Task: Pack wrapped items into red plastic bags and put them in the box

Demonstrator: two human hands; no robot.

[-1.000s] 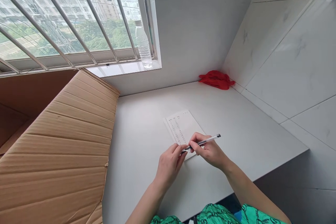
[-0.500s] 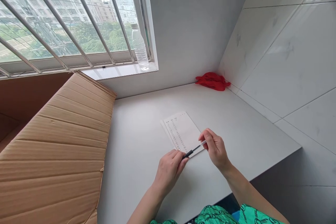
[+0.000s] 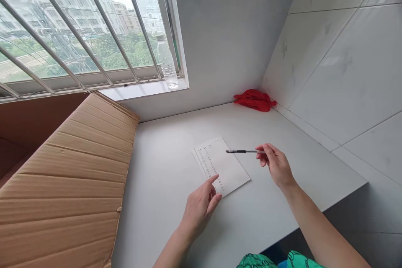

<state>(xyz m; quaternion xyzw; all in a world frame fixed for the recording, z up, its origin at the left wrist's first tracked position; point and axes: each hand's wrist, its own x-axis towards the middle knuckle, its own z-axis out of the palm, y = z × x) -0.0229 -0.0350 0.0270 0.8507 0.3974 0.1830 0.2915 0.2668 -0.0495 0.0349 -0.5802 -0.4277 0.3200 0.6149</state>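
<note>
My right hand (image 3: 276,163) pinches a slim pen (image 3: 241,151) by one end, above the right side of the paper. The pen has a dark grip and cap-like end pointing left, and a clear barrel partly hidden by my fingers. A white notepad or stack of sheets (image 3: 234,171) lies on the table, with lines of small dark marks along its left part. My left hand (image 3: 201,205) is at the lower left corner of the paper, its fingers apart and holding nothing. Whether its fingertips touch the sheet I cannot tell.
The white table (image 3: 166,155) meets a grey wall at the back and tiles at the right. A large cardboard piece (image 3: 72,176) stands at the left. A red cloth or bag (image 3: 256,100) lies in the far corner. A clear bottle (image 3: 168,65) stands on the windowsill.
My left hand has let go of the pen and its fingers have spread. My right hand has moved right and up with the pen, which now lies nearly level.
</note>
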